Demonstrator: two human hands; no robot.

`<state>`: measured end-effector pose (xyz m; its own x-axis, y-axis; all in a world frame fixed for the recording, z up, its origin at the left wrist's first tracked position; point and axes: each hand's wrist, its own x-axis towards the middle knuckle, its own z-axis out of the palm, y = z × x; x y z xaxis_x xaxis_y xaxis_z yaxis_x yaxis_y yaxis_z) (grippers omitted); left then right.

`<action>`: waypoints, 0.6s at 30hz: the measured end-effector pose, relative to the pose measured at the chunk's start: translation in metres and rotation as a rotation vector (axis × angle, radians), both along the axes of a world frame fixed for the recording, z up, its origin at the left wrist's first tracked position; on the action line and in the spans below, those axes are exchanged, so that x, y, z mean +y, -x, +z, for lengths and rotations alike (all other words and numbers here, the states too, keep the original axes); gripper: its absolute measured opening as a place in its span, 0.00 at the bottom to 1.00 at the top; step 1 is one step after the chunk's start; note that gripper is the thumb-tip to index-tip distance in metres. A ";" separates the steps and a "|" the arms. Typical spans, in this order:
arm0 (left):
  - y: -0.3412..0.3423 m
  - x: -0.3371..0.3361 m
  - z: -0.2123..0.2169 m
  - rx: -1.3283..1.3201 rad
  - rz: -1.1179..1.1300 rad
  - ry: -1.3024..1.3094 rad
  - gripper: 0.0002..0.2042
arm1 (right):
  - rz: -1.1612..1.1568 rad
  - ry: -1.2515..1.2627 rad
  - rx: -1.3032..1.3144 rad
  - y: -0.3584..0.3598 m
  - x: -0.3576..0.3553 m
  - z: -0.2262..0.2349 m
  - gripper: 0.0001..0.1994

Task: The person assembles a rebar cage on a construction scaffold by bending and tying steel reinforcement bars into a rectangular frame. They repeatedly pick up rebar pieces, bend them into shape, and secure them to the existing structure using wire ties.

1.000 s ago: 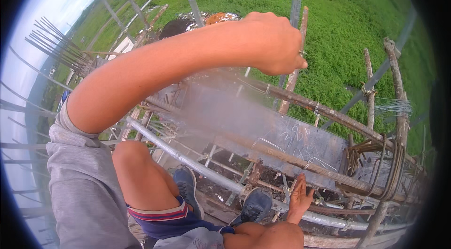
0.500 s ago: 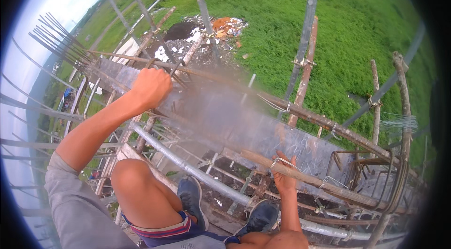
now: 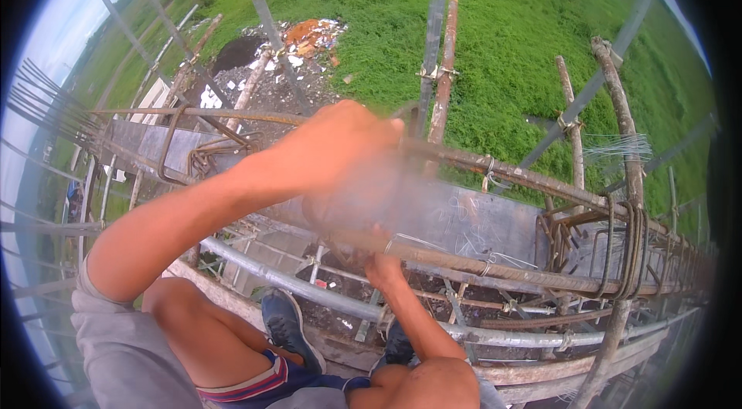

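Overlapping rusty bars (image 3: 541, 179), both hands (image 3: 344, 145)

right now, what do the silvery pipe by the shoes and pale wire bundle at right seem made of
Silvery pipe: probably smooth galvanised steel, by its even, dull grey sheen. Pale wire bundle: apparently bare metal, from its thin, pale strands; exact metal unclear.

Green field (image 3: 525, 38) beyond grey poles (image 3: 434, 30), partly orange rubble heap (image 3: 317, 54) toward the left.
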<state>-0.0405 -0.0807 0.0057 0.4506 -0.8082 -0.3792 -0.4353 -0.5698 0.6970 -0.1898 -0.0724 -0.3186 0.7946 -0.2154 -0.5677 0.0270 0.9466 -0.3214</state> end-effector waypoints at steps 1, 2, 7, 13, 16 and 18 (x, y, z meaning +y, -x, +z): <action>-0.001 0.003 -0.004 0.120 0.086 0.026 0.25 | 0.000 -0.009 0.061 0.011 0.005 -0.001 0.19; -0.002 0.008 -0.010 0.176 0.098 0.031 0.25 | 0.021 -0.039 0.108 0.020 0.009 -0.002 0.17; 0.016 0.008 -0.039 0.325 0.145 0.051 0.24 | 0.189 -0.102 0.120 0.045 0.004 -0.018 0.07; 0.092 -0.092 -0.011 0.284 -0.255 0.143 0.26 | -0.275 0.034 -0.036 0.078 -0.087 -0.032 0.11; 0.125 -0.127 0.006 0.441 -0.325 0.110 0.28 | -0.361 0.253 0.126 0.125 -0.146 -0.038 0.14; 0.137 -0.139 0.006 0.478 -0.363 0.052 0.30 | -0.436 0.328 0.186 0.162 -0.168 -0.042 0.16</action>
